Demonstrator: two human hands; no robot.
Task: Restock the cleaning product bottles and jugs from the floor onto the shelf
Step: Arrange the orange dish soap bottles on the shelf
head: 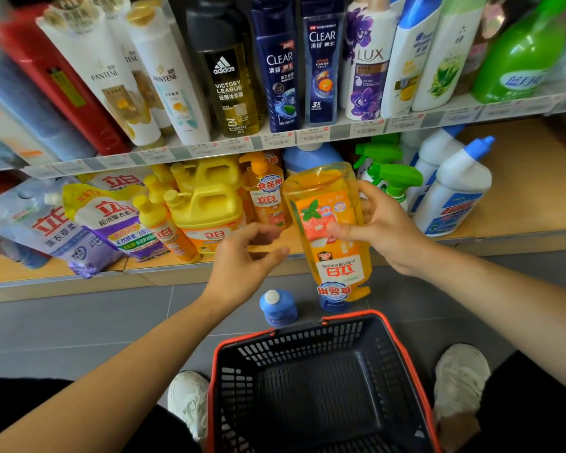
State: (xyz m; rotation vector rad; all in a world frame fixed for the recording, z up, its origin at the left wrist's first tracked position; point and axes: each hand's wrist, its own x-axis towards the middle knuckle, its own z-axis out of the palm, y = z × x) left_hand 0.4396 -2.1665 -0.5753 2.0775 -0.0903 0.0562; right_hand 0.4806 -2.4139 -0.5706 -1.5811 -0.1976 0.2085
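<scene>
Holding R hand (pixel 386 230): thumb + fingers clasp orange dish-soap bottle (pixel 332 223), upside down, at lower shelf (pixel 520 207) front edge.
L hand (pixel 245 256): grips nothing, fingers loosely bent, just beside bottle.

Right hand (pixel 389 230) grips an inverted orange bottle (pixel 340 266); left hand (pixel 242 256) hovers beside, seemingly not touching.

Single head-worn wide-angle view, above basket (pixel 307 341), facing forward and down. Basket close under lens, at frame bottom; floor (pixel 79 322) beyond basket, lower shelf (pixel 520 197) just past that, upper shelf (pixel 275 138) highest above basket, near, edges bowed by lens
</scene>
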